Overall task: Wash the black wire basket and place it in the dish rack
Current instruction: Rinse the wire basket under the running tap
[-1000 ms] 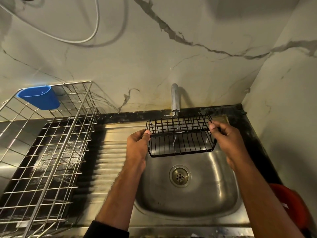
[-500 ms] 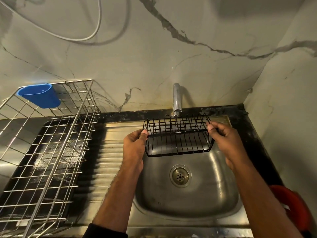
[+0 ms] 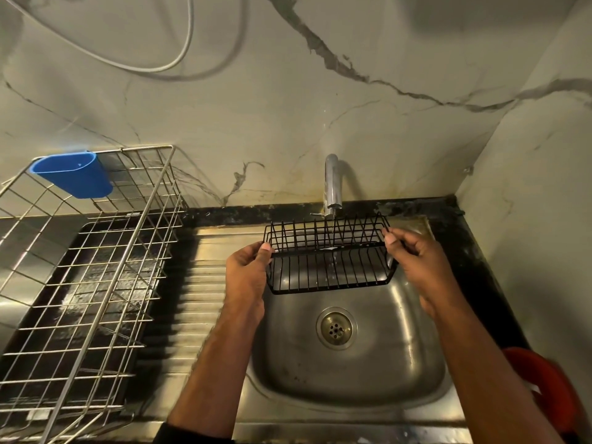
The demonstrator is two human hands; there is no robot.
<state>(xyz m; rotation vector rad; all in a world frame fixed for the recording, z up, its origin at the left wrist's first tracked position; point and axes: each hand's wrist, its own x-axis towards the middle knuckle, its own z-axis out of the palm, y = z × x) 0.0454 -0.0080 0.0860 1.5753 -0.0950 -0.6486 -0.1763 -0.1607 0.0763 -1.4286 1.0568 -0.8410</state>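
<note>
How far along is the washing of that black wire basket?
Done: nothing finished that I can see. In hand: the left hand and right hand hold the black wire basket by its ends under the tap, over the sink. Left: finishing the wash and placing it in the dish rack on the left.

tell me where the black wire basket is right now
In the head view the black wire basket is right of centre, held over the sink just under the tap, with the left hand and right hand gripping its ends.
</note>
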